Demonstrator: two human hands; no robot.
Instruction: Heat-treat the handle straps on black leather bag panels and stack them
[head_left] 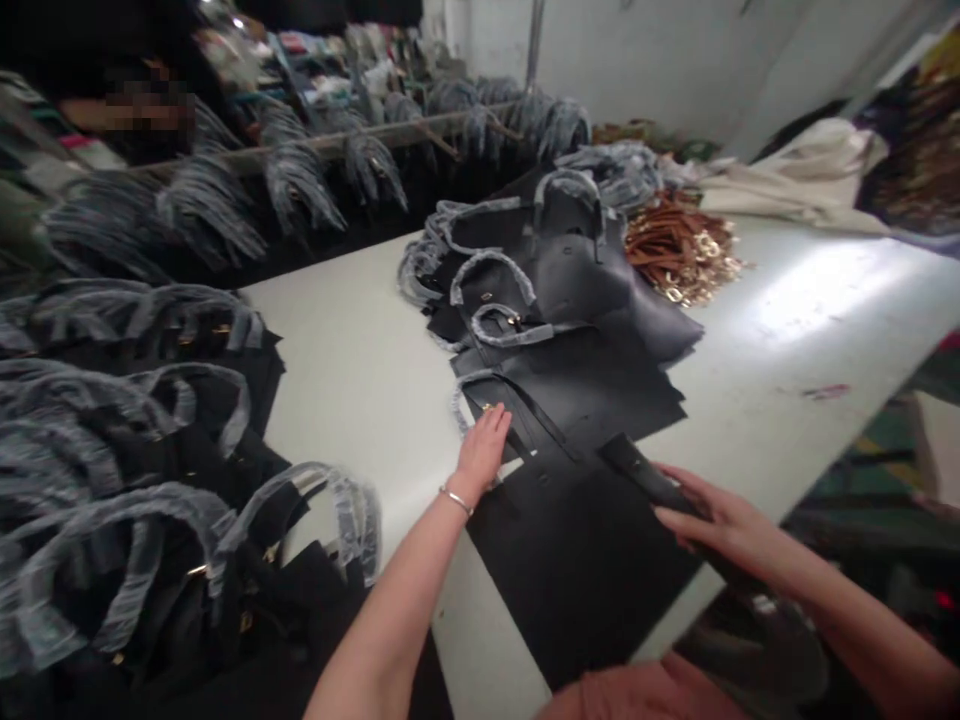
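A black leather panel lies flat on the white table in front of me. My left hand rests palm down, fingers stretched, over a black piece with a small gold fitting and a plastic-wrapped handle. Between the thumb and fingers of my right hand is a black leather strap piece, held above the panel's right edge. Farther back, overlapping black bag panels with wrapped handles lie in a pile.
Stacks of black bag pieces with wrapped handles fill the left. Brown straps with gold clasps lie at the back right of the table. Behind hangs a rack of wrapped handles; a person's arm shows upper left.
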